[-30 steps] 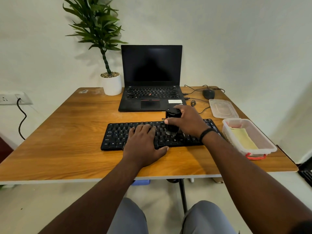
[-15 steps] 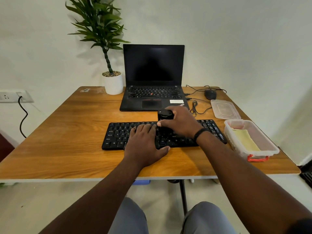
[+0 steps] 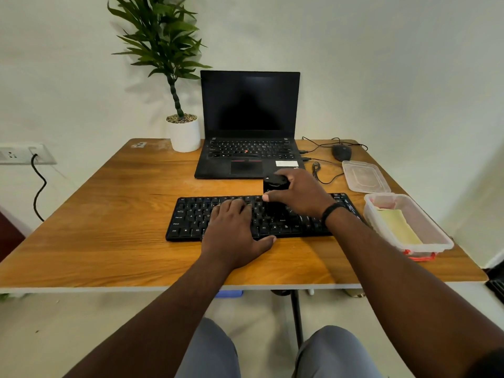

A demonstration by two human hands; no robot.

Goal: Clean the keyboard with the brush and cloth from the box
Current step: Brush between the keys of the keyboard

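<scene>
wall socket far left with a black cable hanging from it, off the table edge
potted plant at the back of the wooden table, just left of the open laptop, screen dark

black keyboard lies flat across mid-table, in front of the laptop, parallel to the near edge
left hand rests palm-down on the keyboard's middle-left, fingers straight and lying flat over the keys, thumb out along the front edge on the table. not gripping anything, just pressing down on it

brush is a black stubby upright body, directly under the right hand, standing on the keys right of centre, just beside the left fingertips
right hand fingers curl over the top and far side, thumb pinches the near-left side: clamped on the brush
bristle end is black on black keys and shadowed by the palm, can't make out the contact. keys under both hands hidden

black band on the right wrist
mouse and loose wires at back right, clear lid just in front of the mouse
clear plastic box at the right edge, well apart from the hands, yellow cloth lying inside; red bit at its near end, can't tell what it is
</scene>
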